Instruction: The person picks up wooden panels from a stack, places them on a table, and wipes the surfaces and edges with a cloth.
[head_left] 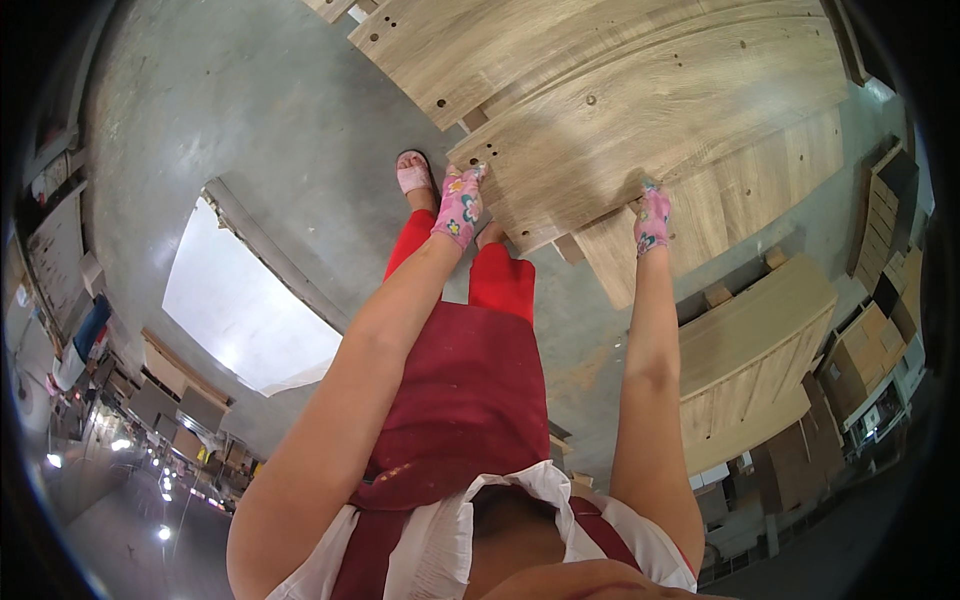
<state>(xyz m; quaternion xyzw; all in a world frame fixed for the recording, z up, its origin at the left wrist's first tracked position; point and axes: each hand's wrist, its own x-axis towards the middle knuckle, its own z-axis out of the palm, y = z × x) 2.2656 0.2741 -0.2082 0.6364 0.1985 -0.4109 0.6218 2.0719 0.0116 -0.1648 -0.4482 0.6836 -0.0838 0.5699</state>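
Observation:
Both my hands wear pink flower-print gloves. My left hand (461, 205) is closed on the left corner of a light wood-grain panel (640, 120) with dark drilled holes. Farther right, my right hand (652, 215) grips the near edge of the same panel, its fingertips partly hidden. This panel lies on a stack of similar boards. Another board (730, 190) sticks out from under its near edge, around my right hand. A further board (450, 50) shows beyond it at the far side.
On the grey concrete floor at left lies a white sheet (250, 300) beside a long edge strip (275, 255). A second stack of wood-grain panels (760, 340) stands at right. Cardboard-coloured boxes (862, 360) stand beyond it. A person (85, 345) is at the far left.

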